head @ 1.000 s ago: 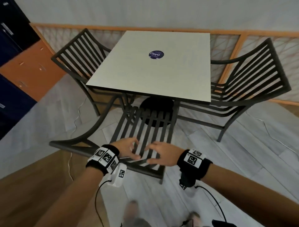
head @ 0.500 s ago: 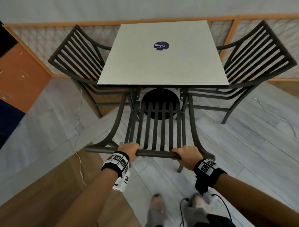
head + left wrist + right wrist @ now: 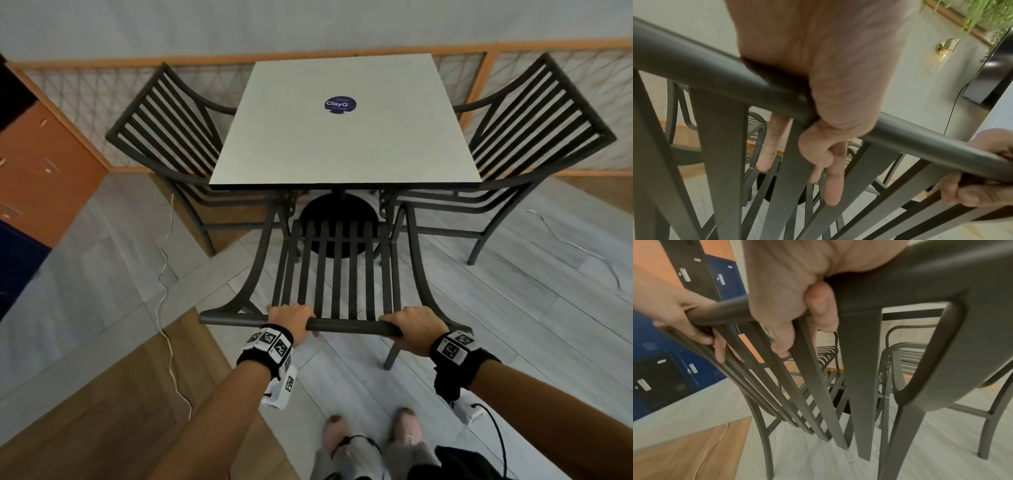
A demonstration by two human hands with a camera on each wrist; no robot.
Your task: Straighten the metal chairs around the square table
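Both hands, left (image 3: 292, 317) & right (image 3: 415, 323), grip top rail of near dark slatted metal chair (image 3: 337, 274), facing square pale tabletop (image 3: 346, 144).

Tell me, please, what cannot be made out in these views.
- Near chair: seat front under the table, head view.
- Side chairs' seats: same tabletop hides them.
- Sticker: small print too small.
- Left hand, right hand: fingertips hidden behind the top rail.

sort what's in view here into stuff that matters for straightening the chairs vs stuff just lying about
Job: near chair, gripped at its top rail by left hand and right hand; left chair; right chair; square table.
Lying about: white cable, lockers.
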